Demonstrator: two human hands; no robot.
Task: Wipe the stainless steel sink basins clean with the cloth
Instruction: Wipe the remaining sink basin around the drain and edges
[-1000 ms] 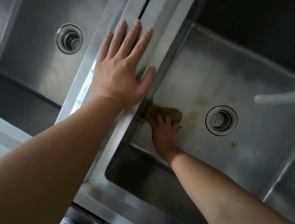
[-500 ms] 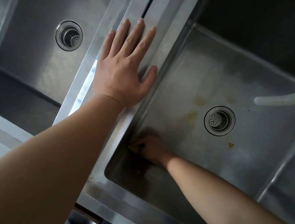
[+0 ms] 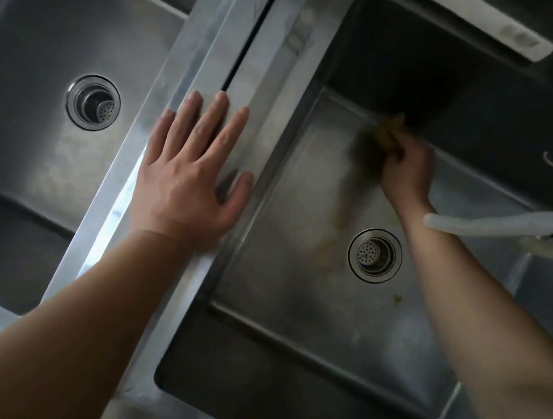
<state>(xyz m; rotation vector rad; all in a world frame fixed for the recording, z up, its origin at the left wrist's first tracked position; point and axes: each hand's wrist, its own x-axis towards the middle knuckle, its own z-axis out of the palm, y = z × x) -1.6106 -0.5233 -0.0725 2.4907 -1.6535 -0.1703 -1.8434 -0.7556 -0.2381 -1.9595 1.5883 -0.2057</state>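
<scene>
Left basin (image 3: pixel 28 133): stainless steel, occupying the 9 o'clock side of the view. Round drain strainer (image 3: pixel 93 102) set in its floor, perforated cap visible.

Divider ledge (image 3: pixel 219 30): flat steel strip between the two basins, running from 12 o'clock down toward 7 o'clock, with a dark slot along its upper length.

Left hand (image 3: pixel 188 182): lies palm down on the divider ledge, near the centre of the view. Four fingers straight and slightly spread, pointing toward 12 o'clock; thumb extended toward 3 o'clock, its tip at the rim of the right basin. Holds nothing.

Right basin (image 3: pixel 287 279): stainless steel, filling the 3 to 6 o'clock area. Yellowish staining on the floor just left of its drain strainer (image 3: pixel 374 255); one small yellow speck (image 3: pixel 397 299) at 5 o'clock from that drain.

Cloth (image 3: pixel 389 132): yellowish-brown, motion-blurred, on the basin floor where it meets the far wall, at 12 o'clock from the drain.

Right hand (image 3: pixel 408 171): inside the right basin, fingers curled around the cloth and pressing it down; finer finger detail blurred.

Hose (image 3: pixel 494 224): pale tube with a dark fitting, entering from 3 o'clock, its open end over the right forearm.
</scene>
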